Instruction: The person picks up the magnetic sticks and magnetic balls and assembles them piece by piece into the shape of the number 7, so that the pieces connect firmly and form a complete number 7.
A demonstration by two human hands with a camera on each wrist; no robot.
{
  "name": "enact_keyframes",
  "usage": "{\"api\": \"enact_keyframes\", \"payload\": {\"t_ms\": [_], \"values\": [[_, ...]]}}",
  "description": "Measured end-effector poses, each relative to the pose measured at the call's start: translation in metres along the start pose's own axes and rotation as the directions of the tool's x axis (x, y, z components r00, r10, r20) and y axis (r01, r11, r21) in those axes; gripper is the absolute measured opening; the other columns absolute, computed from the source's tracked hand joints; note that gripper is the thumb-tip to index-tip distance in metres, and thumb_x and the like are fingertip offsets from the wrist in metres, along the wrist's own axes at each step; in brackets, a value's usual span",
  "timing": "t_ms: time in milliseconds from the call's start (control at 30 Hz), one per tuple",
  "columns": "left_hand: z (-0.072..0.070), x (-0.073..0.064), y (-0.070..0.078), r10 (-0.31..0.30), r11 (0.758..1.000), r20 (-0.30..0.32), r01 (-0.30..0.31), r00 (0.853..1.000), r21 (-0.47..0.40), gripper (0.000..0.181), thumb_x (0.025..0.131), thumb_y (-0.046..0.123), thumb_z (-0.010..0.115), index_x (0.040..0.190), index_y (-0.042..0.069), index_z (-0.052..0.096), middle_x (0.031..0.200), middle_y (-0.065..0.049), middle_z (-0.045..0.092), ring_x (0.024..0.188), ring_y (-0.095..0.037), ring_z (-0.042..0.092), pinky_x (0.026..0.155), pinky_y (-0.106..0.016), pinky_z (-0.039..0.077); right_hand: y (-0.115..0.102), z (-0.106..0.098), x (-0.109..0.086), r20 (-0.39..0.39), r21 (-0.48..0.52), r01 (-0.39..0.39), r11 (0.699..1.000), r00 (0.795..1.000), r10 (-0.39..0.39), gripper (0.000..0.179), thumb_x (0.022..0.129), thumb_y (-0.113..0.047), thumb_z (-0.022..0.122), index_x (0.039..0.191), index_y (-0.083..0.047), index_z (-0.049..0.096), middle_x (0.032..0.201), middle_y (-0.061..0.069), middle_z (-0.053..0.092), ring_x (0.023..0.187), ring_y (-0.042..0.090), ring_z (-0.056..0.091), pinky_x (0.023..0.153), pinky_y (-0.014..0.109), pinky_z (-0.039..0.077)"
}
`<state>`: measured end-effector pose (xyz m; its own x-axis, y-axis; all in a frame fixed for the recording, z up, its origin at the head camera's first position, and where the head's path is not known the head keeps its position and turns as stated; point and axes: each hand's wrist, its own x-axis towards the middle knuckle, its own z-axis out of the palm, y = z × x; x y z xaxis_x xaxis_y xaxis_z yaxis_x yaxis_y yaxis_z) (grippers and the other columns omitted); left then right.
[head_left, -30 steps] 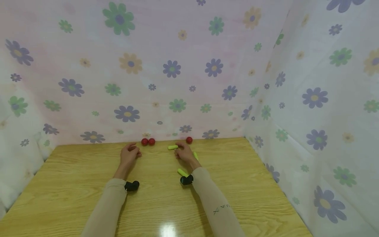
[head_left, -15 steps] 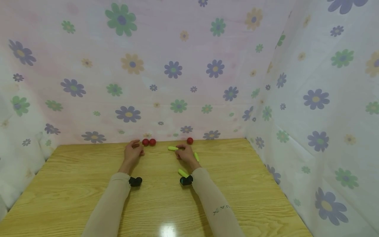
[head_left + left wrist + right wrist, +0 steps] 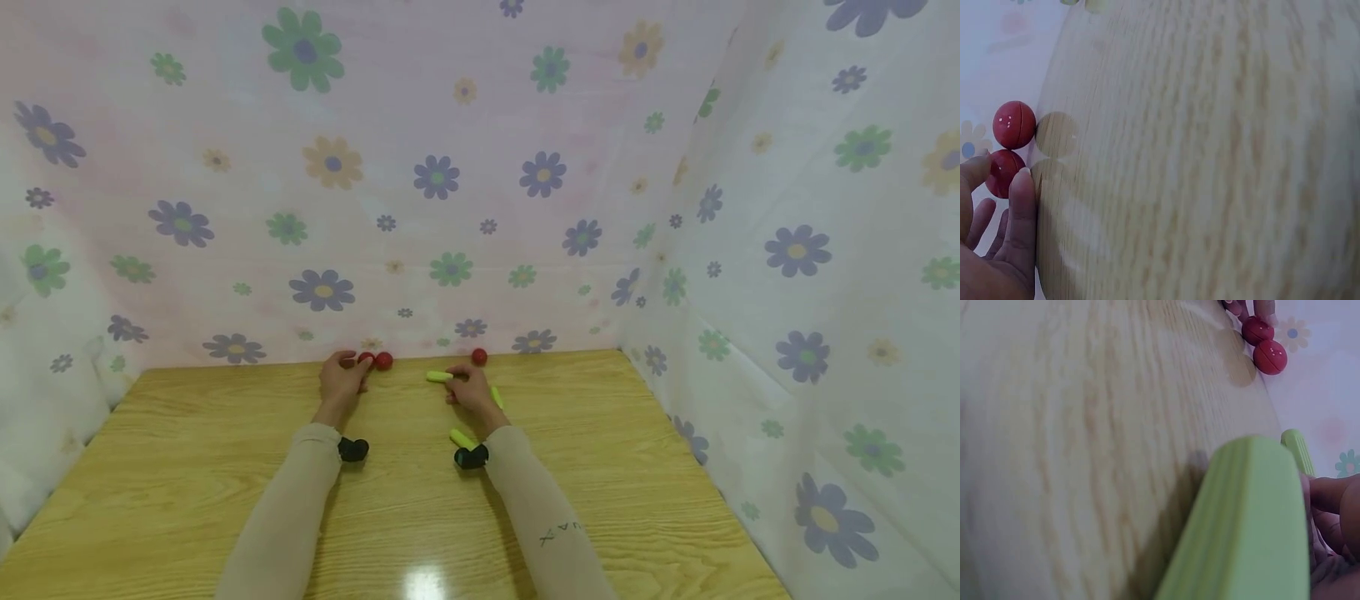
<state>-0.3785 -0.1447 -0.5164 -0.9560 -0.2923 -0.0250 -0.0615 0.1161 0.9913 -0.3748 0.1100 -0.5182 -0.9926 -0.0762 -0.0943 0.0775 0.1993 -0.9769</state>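
Two glossy red balls stand side by side at the table's back edge in the head view. My left hand (image 3: pixel 342 383) reaches the left red ball (image 3: pixel 365 358), with thumb and a fingertip on opposite sides of it. The left wrist view shows that same seamed ball (image 3: pixel 1004 175) between the digits, beside the other red ball (image 3: pixel 1015 125). My right hand (image 3: pixel 469 388) pinches one end of a lime-green ribbed stick (image 3: pixel 437 377), whose other end points left. The pinching fingertips are partly hidden.
A third red ball (image 3: pixel 479 357) sits at the back edge, just beyond the right hand. Another green stick (image 3: pixel 497 397) lies beside the right wrist, and one more (image 3: pixel 461 437) under the wrist camera. Flowered cloth (image 3: pixel 450 233) walls the wooden table (image 3: pixel 405 508).
My left hand has moved right and slightly forward, from beside the red balls to touching the left one. The right hand stays nearly still with the green stick.
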Motion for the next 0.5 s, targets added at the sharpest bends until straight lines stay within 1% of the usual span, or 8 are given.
{"api": "enact_keyframes", "payload": {"t_ms": [167,267,367,500], "values": [[0.0028,-0.0015,0.0036,0.036,0.996,-0.004,-0.035,0.999,0.085,0.045,0.103,0.016,0.066,0.138,-0.008,0.053,0.128,-0.026,0.053,0.045,-0.004,0.051,0.043,-0.014,0.047,-0.0003,-0.0008,-0.0008,0.002,0.002,0.012,1.0,1.0,-0.012,0.029,0.104,0.002,0.055,0.131,0.008,0.061,0.103,0.016,0.062,0.064,0.01,0.059,0.057,0.017,0.057],[0.003,-0.0025,0.0044,0.04,0.994,-0.007,-0.039,0.999,0.105,0.041,0.104,0.015,0.064,0.137,-0.007,0.054,0.127,-0.027,0.056,0.044,-0.003,0.049,0.042,-0.013,0.044,-0.0008,-0.0006,-0.0012,0.002,0.007,0.013,1.0,1.0,-0.013,0.028,0.104,0.003,0.055,0.131,0.009,0.06,0.101,0.015,0.061,0.063,0.01,0.059,0.057,0.017,0.057],[0.003,-0.0032,0.0042,0.032,0.995,-0.011,-0.031,0.999,0.091,0.038,0.105,0.013,0.061,0.137,-0.008,0.054,0.127,-0.028,0.057,0.045,-0.001,0.049,0.042,-0.012,0.044,-0.0015,-0.0006,-0.0015,0.003,0.011,0.012,1.0,1.0,-0.012,0.029,0.104,0.003,0.054,0.131,0.01,0.059,0.101,0.015,0.06,0.063,0.01,0.059,0.057,0.017,0.058],[0.0016,-0.0051,0.0028,-0.006,1.0,-0.01,0.007,1.0,0.028,0.039,0.106,0.013,0.059,0.138,-0.008,0.052,0.126,-0.025,0.056,0.051,0.0,0.053,0.045,-0.012,0.048,-0.0015,-0.0015,-0.0016,0.004,0.016,-0.001,1.0,1.0,0.001,0.029,0.106,0.003,0.05,0.133,0.01,0.058,0.103,0.016,0.06,0.064,0.01,0.06,0.059,0.019,0.06]]}}
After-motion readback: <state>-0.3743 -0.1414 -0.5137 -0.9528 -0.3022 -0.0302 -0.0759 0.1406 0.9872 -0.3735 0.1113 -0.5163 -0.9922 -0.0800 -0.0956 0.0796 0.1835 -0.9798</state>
